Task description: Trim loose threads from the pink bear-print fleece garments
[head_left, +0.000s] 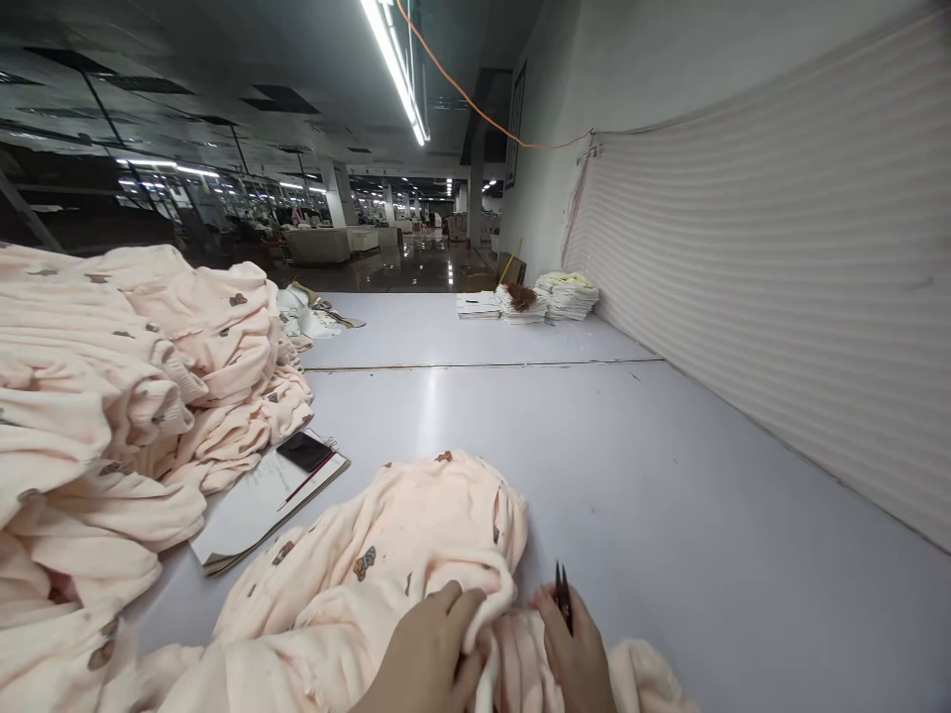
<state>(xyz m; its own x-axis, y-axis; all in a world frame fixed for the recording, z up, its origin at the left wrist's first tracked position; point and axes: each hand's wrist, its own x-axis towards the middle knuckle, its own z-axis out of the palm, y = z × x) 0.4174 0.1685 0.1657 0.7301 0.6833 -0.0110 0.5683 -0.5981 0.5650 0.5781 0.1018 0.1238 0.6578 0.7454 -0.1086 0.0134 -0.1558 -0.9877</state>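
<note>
A pale pink plush garment [386, 555] with small bear prints lies bunched on the table right in front of me. My left hand [435, 644] grips a fold of it, fingers curled into the cloth. Beside it, at the garment's right edge, my right hand [572, 649] is closed around small dark thread snips [563, 596], their tips pointing up and away from me. The thumb and fingertips of that hand are close to the cloth; whether they also pinch it I cannot tell.
A large heap of similar pink garments [149, 376] covers the left side. Between heap and garment lies a clipboard with papers [260, 505], bearing a phone [304, 452] and a pen. Paper stacks [566, 295] stand at the back, by a wall hung with striped cloth [780, 277].
</note>
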